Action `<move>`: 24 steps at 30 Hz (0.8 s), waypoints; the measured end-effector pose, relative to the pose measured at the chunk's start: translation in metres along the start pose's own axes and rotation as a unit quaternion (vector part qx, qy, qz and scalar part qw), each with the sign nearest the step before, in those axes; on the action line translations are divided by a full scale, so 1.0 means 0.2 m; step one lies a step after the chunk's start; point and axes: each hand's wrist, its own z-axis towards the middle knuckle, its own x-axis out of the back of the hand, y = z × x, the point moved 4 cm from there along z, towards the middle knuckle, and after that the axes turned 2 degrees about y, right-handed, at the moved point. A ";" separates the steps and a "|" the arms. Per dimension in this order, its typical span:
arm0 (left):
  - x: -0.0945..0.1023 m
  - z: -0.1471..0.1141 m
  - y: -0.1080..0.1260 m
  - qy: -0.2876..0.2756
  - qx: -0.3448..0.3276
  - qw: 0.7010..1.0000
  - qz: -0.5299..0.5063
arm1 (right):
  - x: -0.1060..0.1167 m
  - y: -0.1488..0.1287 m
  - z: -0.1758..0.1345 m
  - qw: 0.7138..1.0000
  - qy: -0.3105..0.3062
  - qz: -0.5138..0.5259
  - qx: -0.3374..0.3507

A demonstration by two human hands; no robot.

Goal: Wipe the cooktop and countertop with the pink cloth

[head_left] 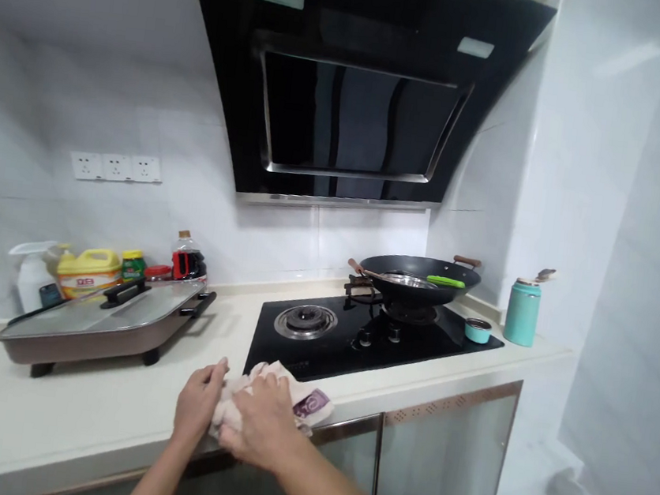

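Note:
A pale pink cloth [314, 416] with a purple printed patch lies bunched at the front edge of the counter, by the near left corner of the black gas stove [317, 361]. My right hand [264, 416] is closed over its middle, with the fingers curled into the folds. At the cloth's left end, my left hand [198, 401] grips it with the thumb up; part of those fingers is hidden. The bare left burner [305, 322] is just beyond the cloth.
On the right burner sits a black wok [449, 293] holding a lid-like metal piece and a green-handled utensil [445, 280]. A teal cup [477, 331] and teal flask [521, 313] stand to the right. Left are a lidded electric pan [99, 336] and several bottles. The range hood [350, 123] overhangs.

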 end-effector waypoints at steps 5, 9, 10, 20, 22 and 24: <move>0.01 0.04 -0.04 0.003 0.017 1.000 0.021 | 0.04 0.14 -0.03 0.999 -0.001 0.018 0.032; 0.00 0.03 -0.02 -0.007 0.010 0.997 0.078 | 0.21 0.45 -0.15 0.999 -0.007 -0.019 -0.045; 0.00 0.02 -0.02 -0.007 0.011 0.996 0.085 | 0.27 0.53 -0.19 0.997 -0.011 -0.035 -0.071; 0.00 -0.01 0.03 0.002 -0.001 0.995 0.095 | 0.86 1.42 -0.66 0.921 -0.031 -0.221 -0.320; 0.00 -0.01 0.03 0.002 -0.007 0.995 0.097 | 0.92 1.57 -0.75 0.911 -0.046 -0.227 -0.340; -0.01 -0.02 0.03 -0.002 -0.016 0.995 0.100 | 0.94 1.67 -0.81 0.904 -0.063 -0.250 -0.341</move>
